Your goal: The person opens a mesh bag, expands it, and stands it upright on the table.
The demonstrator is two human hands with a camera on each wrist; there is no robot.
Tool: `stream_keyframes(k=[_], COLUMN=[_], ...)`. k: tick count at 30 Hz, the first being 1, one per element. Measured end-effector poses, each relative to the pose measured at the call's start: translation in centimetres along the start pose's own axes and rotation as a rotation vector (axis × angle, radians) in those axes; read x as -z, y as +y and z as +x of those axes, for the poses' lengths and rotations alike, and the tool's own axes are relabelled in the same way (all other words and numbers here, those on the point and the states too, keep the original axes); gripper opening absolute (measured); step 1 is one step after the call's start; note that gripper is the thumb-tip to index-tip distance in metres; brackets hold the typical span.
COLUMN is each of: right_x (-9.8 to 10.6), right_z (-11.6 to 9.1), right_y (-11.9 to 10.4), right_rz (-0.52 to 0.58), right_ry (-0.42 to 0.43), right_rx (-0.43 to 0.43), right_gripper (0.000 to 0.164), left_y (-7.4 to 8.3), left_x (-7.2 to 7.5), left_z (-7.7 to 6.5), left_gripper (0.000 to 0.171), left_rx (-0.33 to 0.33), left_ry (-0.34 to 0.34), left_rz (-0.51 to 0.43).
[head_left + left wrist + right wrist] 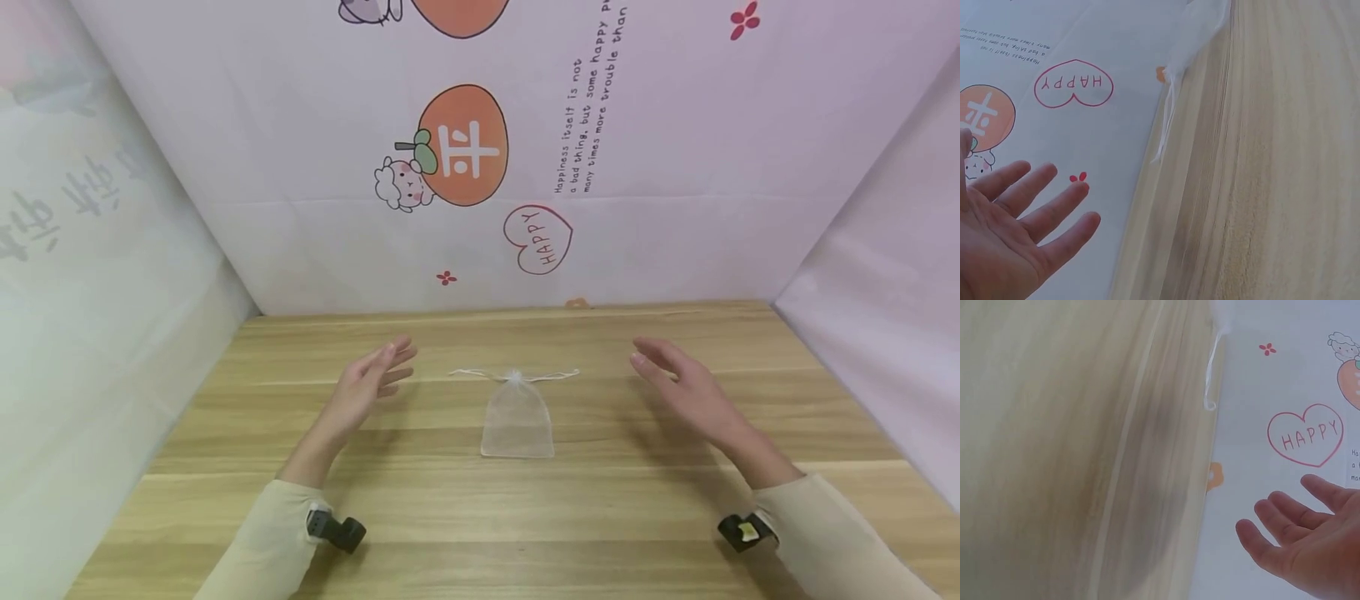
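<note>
A small sheer white drawstring pouch (517,425) lies flat on the wooden table, its neck gathered and its two strings stretched out to the left and right. To the left of it my left hand (367,383) hovers with fingers spread and nothing held. On the other side my right hand (686,387) is held above the table, fingers extended and palm turned inward. In the left wrist view the white drawstring (1168,119) hangs into sight beyond the fingers. The right wrist view catches the opposite string (1211,375), apart from the hand.
The wooden table (465,517) ends at the back against a white printed cloth (315,167) with orange fruit and a heart. White cloth walls (97,333) rise at both sides. Each sleeved wrist wears a small black camera (337,531).
</note>
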State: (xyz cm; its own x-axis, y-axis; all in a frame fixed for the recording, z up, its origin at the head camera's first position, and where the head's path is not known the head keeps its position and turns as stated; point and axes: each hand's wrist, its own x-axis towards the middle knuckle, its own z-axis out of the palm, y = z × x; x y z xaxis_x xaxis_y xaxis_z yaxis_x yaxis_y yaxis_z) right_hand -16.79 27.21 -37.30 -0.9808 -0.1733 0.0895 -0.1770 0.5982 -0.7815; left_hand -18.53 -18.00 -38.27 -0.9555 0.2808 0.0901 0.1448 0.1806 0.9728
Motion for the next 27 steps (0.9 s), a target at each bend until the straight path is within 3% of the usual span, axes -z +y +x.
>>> stream_keyframes(k=[15,27], right_x=[-0.06,-0.45], right_z=[-0.36,-0.12], right_y=[-0.48,-0.21], right_rz=[0.229,0.413], right_ry=[-0.095,-0.194], right_rx=[-0.038,-0.084], right_gripper=[0.063,0.065], left_y=[-0.43,-0.91], left_x=[-0.47,-0.8], left_z=[0.04,0.19], left_gripper=[0.047,0.052], left_rx=[0.109,0.177], left_ry=[-0.048,-0.086], left_rz=[-0.12,-0.162])
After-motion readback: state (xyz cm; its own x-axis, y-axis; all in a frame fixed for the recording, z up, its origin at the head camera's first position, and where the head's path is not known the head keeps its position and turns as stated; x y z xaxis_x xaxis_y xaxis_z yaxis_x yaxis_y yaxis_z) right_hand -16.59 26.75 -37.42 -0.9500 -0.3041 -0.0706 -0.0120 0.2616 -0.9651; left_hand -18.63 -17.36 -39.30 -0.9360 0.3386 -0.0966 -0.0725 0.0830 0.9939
